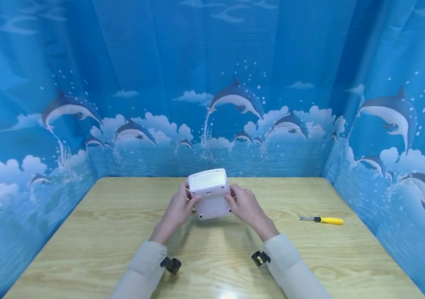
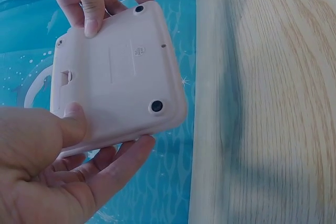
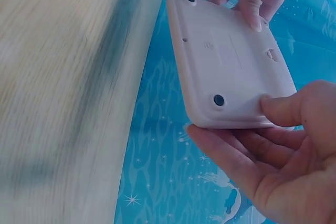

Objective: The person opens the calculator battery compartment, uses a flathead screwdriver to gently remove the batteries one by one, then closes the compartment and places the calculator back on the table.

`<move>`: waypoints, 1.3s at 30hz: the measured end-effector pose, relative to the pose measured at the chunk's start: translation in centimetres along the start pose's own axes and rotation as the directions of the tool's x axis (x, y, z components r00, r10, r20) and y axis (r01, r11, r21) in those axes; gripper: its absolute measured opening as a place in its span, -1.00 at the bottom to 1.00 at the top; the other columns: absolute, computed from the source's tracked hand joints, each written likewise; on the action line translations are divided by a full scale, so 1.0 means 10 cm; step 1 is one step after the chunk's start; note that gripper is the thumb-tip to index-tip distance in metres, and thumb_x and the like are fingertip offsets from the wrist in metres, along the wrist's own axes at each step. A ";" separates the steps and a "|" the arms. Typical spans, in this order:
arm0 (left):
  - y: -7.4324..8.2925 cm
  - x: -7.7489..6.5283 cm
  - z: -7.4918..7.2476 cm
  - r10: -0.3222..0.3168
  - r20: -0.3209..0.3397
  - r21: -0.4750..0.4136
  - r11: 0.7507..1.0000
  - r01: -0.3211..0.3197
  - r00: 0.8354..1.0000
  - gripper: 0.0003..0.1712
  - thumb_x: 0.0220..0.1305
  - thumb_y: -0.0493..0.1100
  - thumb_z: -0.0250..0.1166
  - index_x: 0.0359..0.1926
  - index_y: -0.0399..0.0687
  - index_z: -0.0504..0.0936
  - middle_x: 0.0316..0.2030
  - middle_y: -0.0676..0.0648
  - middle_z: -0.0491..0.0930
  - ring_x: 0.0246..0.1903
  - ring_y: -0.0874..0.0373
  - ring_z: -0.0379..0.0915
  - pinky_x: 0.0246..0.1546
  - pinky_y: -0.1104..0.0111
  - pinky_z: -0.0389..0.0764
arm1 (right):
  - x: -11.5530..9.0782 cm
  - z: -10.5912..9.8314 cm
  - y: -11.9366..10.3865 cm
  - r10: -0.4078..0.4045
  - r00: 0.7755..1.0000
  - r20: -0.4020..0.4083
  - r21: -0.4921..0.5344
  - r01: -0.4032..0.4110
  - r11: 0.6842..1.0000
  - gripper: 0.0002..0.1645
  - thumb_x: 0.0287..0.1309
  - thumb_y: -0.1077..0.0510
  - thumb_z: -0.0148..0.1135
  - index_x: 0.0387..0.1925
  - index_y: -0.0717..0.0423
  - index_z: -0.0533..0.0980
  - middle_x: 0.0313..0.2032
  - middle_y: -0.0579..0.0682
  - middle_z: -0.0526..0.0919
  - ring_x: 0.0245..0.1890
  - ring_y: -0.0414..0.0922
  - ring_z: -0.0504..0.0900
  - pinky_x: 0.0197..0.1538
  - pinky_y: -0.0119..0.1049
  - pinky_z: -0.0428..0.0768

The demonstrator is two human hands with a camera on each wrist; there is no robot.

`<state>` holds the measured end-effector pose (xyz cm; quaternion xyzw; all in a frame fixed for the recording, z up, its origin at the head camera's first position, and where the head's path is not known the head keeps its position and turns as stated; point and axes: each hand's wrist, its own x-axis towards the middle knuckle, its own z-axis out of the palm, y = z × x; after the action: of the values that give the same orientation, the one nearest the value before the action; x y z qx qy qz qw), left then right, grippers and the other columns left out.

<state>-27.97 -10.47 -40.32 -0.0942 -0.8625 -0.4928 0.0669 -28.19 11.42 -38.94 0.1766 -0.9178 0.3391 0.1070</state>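
Note:
A pale pinkish-white desk calculator (image 1: pixel 212 206) is held up over the table with its back toward me. My left hand (image 1: pixel 176 209) grips its left edge, thumb on the back and fingers behind. On the opposite edge my right hand (image 1: pixel 249 206) holds it the same way. In the left wrist view the calculator's back (image 2: pixel 121 77) shows round black feet, small screw holes, a tiny round label and a latched cover. The same black feet and latch appear on the calculator (image 3: pixel 231 66) in the right wrist view. Its front is hidden.
A screwdriver (image 1: pixel 330 220) with a yellow handle lies on the wooden table (image 1: pixel 85 249) at the right, its shaft pointing left. Blue curtains (image 1: pixel 152 83) printed with dolphins enclose the table at the back and both sides. Small black devices (image 1: pixel 170 265) are strapped at both wrists.

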 end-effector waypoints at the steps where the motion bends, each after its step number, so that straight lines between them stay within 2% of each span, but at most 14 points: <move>1: 0.00 0.00 0.00 -0.003 0.002 0.001 1.000 0.003 1.000 -0.50 0.50 -0.26 0.21 0.32 -0.30 0.25 -0.21 -0.26 0.55 -0.32 0.06 0.55 -0.36 0.28 0.75 | 0.00 0.00 0.00 0.010 1.000 0.004 -0.001 -0.010 1.000 -0.78 0.49 0.16 0.16 0.01 0.21 0.58 -0.22 0.11 0.76 -0.28 -0.12 0.72 -0.32 -0.33 0.69; 10: 0.01 -0.01 0.00 -0.018 0.034 0.014 1.000 0.018 0.999 -0.41 0.50 -0.22 0.22 0.41 -0.21 0.20 -0.23 -0.22 0.52 -0.33 0.07 0.55 -0.33 0.25 0.78 | 0.00 -0.03 0.00 0.038 0.999 0.006 -0.019 -0.038 0.999 -0.81 0.39 0.17 0.30 -0.05 0.18 0.62 -0.30 0.01 0.70 -0.33 -0.19 0.62 -0.29 -0.32 0.65; 14: 0.01 0.00 -0.01 -0.031 0.057 -0.008 0.999 0.032 0.998 -0.39 0.49 -0.23 0.22 0.43 -0.20 0.18 -0.24 -0.23 0.52 -0.37 0.08 0.55 -0.32 0.19 0.80 | 0.01 -0.03 0.01 0.055 0.998 0.016 -0.009 -0.055 0.998 -0.69 0.34 0.20 0.35 0.06 0.19 0.57 -0.30 0.05 0.70 -0.34 -0.17 0.64 -0.29 -0.31 0.67; 18: 0.01 -0.01 -0.01 -0.029 0.071 -0.005 1.000 0.029 0.997 -0.42 0.47 -0.26 0.24 0.38 -0.25 0.22 -0.29 -0.24 0.54 -0.39 0.07 0.57 -0.36 0.18 0.79 | 0.01 -0.04 0.01 0.070 0.997 0.037 0.003 -0.070 0.998 -0.54 0.34 0.20 0.35 0.21 0.17 0.48 -0.32 0.05 0.70 -0.37 -0.17 0.66 -0.30 -0.31 0.69; 22: 0.02 -0.02 -0.01 -0.041 0.081 0.010 0.999 0.040 0.996 -0.42 0.45 -0.27 0.27 0.35 -0.28 0.24 -0.32 -0.25 0.55 -0.39 0.05 0.59 -0.39 0.17 0.79 | 0.00 -0.05 0.02 0.074 0.996 0.055 -0.002 -0.074 0.997 -0.47 0.34 0.19 0.35 0.27 0.17 0.42 -0.34 0.03 0.68 -0.39 -0.18 0.64 -0.32 -0.31 0.67; 34: 0.05 -0.03 -0.01 -0.070 0.094 0.023 0.997 0.068 0.993 -0.38 0.44 -0.28 0.27 0.39 -0.29 0.22 -0.34 -0.25 0.58 -0.42 0.05 0.61 -0.45 0.24 0.77 | 0.00 -0.04 0.02 0.096 0.993 0.074 0.019 -0.097 0.995 -0.41 0.34 0.20 0.35 0.32 0.19 0.40 -0.31 0.04 0.68 -0.38 -0.17 0.65 -0.31 -0.33 0.67; 39: 0.05 -0.05 0.00 -0.094 0.113 0.033 0.995 0.090 0.989 -0.41 0.45 -0.26 0.27 0.36 -0.32 0.26 -0.37 -0.23 0.59 -0.49 0.08 0.60 -0.44 0.16 0.78 | 0.00 -0.04 0.03 0.110 0.989 0.097 0.029 -0.113 0.993 -0.38 0.31 0.22 0.36 0.35 0.24 0.41 -0.27 0.06 0.70 -0.36 -0.17 0.66 -0.32 -0.34 0.69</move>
<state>-27.40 -10.27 -39.99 -0.0814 -0.8750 -0.4772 -0.0041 -28.23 11.85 -38.84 0.1427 -0.9243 0.3515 0.0409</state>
